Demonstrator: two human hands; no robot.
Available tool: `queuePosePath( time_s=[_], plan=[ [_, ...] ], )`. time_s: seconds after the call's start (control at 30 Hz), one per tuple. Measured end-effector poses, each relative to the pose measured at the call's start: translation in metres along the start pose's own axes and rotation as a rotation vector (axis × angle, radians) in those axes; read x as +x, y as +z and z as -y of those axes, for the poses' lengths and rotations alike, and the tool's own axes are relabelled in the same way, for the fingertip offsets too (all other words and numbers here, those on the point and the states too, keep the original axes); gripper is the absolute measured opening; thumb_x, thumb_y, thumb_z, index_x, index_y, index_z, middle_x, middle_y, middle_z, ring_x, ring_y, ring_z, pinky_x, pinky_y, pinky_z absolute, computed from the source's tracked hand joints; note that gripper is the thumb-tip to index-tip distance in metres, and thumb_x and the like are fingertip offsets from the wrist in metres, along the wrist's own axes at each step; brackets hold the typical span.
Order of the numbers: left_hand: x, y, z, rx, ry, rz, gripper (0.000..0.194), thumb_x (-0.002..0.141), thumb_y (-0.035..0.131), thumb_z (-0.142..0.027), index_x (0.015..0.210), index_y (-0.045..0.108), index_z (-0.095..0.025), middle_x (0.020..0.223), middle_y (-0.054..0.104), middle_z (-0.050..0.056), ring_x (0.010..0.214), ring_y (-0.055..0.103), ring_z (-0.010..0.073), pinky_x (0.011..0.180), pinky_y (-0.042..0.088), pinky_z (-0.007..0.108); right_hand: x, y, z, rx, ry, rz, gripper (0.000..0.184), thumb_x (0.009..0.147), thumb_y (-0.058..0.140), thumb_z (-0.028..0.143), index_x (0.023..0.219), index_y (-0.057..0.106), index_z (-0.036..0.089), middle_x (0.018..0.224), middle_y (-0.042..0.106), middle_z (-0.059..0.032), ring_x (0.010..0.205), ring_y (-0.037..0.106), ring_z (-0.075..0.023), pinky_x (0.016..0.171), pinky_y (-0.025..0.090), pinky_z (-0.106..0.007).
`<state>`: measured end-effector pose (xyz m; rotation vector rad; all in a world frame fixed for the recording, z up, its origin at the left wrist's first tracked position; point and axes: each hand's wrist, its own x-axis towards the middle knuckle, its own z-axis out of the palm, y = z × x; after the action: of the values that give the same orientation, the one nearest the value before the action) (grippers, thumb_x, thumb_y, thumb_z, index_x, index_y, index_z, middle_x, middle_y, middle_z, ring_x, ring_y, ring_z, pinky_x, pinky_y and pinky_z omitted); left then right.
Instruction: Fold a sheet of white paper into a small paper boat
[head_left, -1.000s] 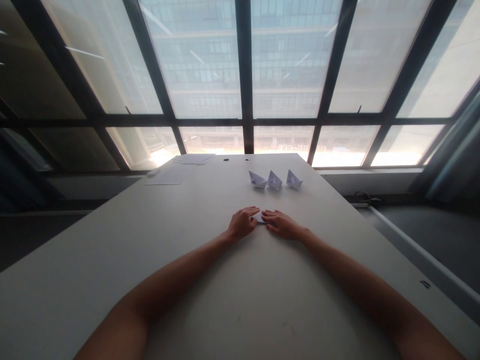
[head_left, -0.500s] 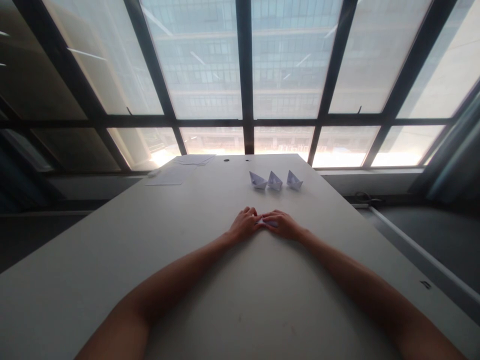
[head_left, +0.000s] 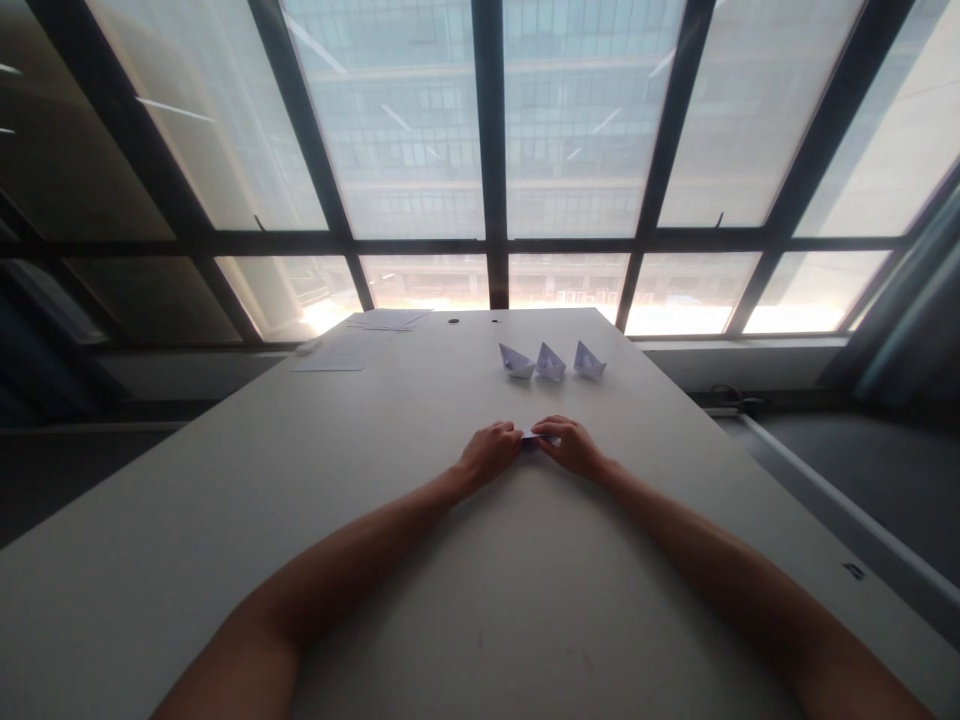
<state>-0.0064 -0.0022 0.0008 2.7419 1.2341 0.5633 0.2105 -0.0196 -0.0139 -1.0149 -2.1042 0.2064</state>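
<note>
Between my two hands is a small folded piece of white paper [head_left: 529, 441], mostly covered by fingers. My left hand [head_left: 491, 449] is closed on its left end, fingers curled. My right hand [head_left: 568, 446] pinches the right side between thumb and fingers. The paper's exact shape is too small and too covered to make out. Just beyond the hands, three folded paper boats stand in a row: a left one [head_left: 517, 362], a middle one [head_left: 550, 363] close beside it, and a right one [head_left: 589, 361] a little apart.
The white table [head_left: 420, 570] stretches from me to the windows [head_left: 420, 130]. Flat paper sheets [head_left: 330, 352] lie at its far left. Two dark round spots [head_left: 454, 321] mark the far edge. A curtain [head_left: 892, 310] hangs at the right.
My fingers have shifted on the folded paper: the right hand's have risen into a pinch, and the left hand's have curled in. The paper now looks slightly lifted or tilted. The boats have not moved.
</note>
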Motion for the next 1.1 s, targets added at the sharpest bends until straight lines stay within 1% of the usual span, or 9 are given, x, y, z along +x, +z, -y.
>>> queuePosePath(
  time_s=[0.13, 0.27, 0.33, 0.4, 0.47, 0.67, 0.83, 0.93, 1.1],
  plan=[
    [0.001, 0.003, 0.000, -0.105, 0.013, -0.108, 0.031, 0.095, 0.051, -0.021, 0.121, 0.066, -0.020, 0.101, 0.070, 0.009, 0.086, 0.067, 0.0205, 0.083, 0.051, 0.030, 0.000, 0.004, -0.004, 0.000, 0.102, -0.084, 0.049, 0.082, 0.066, 0.018, 0.130, 0.061, 0.023, 0.115, 0.071, -0.0075, 0.092, 0.068, -0.0207, 0.086, 0.052, -0.033],
    [0.003, 0.007, 0.000, -0.245, -0.042, -0.230, 0.044, 0.088, 0.053, -0.011, 0.132, 0.058, -0.017, 0.102, 0.072, 0.008, 0.083, 0.067, 0.0180, 0.083, 0.052, 0.028, 0.001, 0.005, -0.004, -0.011, 0.239, -0.066, 0.063, 0.078, 0.070, 0.023, 0.138, 0.053, 0.023, 0.094, 0.073, -0.0031, 0.073, 0.066, -0.0181, 0.072, 0.051, -0.029],
    [0.004, 0.008, 0.000, -0.298, -0.062, -0.251, 0.044, 0.087, 0.054, -0.011, 0.130, 0.058, -0.017, 0.097, 0.072, 0.006, 0.076, 0.065, 0.0158, 0.078, 0.052, 0.026, 0.002, 0.006, -0.002, -0.022, 0.250, -0.051, 0.053, 0.077, 0.069, 0.023, 0.130, 0.060, 0.022, 0.088, 0.073, -0.0023, 0.072, 0.065, -0.0180, 0.070, 0.049, -0.028],
    [0.004, 0.008, 0.000, -0.349, -0.062, -0.262, 0.040, 0.086, 0.055, -0.012, 0.126, 0.061, -0.017, 0.097, 0.071, 0.005, 0.071, 0.063, 0.0136, 0.073, 0.051, 0.025, 0.003, 0.008, 0.001, -0.047, 0.230, -0.040, 0.029, 0.078, 0.066, 0.024, 0.107, 0.070, 0.021, 0.084, 0.072, -0.0031, 0.074, 0.064, -0.0186, 0.070, 0.048, -0.028],
    [0.005, 0.009, -0.001, -0.407, -0.062, -0.257, 0.039, 0.084, 0.056, -0.011, 0.122, 0.062, -0.017, 0.095, 0.070, 0.004, 0.065, 0.061, 0.0116, 0.067, 0.050, 0.023, 0.004, 0.011, 0.003, -0.062, 0.220, -0.030, 0.011, 0.080, 0.064, 0.023, 0.087, 0.071, 0.020, 0.079, 0.072, -0.0040, 0.073, 0.062, -0.0190, 0.069, 0.046, -0.027],
    [0.005, 0.010, -0.005, -0.478, -0.150, -0.221, 0.037, 0.084, 0.058, -0.015, 0.121, 0.063, -0.016, 0.068, 0.065, -0.002, 0.059, 0.058, 0.0120, 0.061, 0.045, 0.021, 0.004, 0.021, 0.008, -0.035, 0.283, -0.060, 0.013, 0.084, 0.057, 0.024, 0.081, 0.068, 0.019, 0.065, 0.066, -0.0009, 0.056, 0.053, -0.0137, 0.056, 0.038, -0.024],
    [0.007, 0.008, -0.006, -0.521, -0.137, -0.157, 0.025, 0.086, 0.058, -0.022, 0.106, 0.073, -0.019, 0.089, 0.075, 0.002, 0.076, 0.067, 0.0162, 0.069, 0.048, 0.022, 0.004, 0.022, 0.015, -0.027, 0.267, -0.086, 0.013, 0.083, 0.057, 0.024, 0.078, 0.068, 0.019, 0.061, 0.064, 0.0000, 0.054, 0.051, -0.0129, 0.055, 0.036, -0.023],
    [0.007, 0.008, -0.004, -0.515, -0.166, -0.144, 0.023, 0.087, 0.057, -0.026, 0.099, 0.075, -0.020, 0.089, 0.076, 0.003, 0.077, 0.068, 0.0173, 0.069, 0.049, 0.023, 0.004, 0.021, 0.016, -0.009, 0.267, -0.100, 0.018, 0.082, 0.056, 0.020, 0.088, 0.073, 0.021, 0.070, 0.071, -0.0016, 0.058, 0.058, -0.0151, 0.058, 0.040, -0.024],
    [0.008, 0.011, -0.001, -0.565, -0.236, -0.208, 0.031, 0.082, 0.060, -0.021, 0.108, 0.075, -0.018, 0.090, 0.076, 0.005, 0.071, 0.066, 0.0161, 0.065, 0.051, 0.023, 0.004, 0.019, 0.007, 0.101, 0.229, -0.152, 0.032, 0.081, 0.053, 0.014, 0.102, 0.076, 0.023, 0.096, 0.077, -0.0062, 0.084, 0.069, -0.0226, 0.077, 0.051, -0.032]
  ],
)
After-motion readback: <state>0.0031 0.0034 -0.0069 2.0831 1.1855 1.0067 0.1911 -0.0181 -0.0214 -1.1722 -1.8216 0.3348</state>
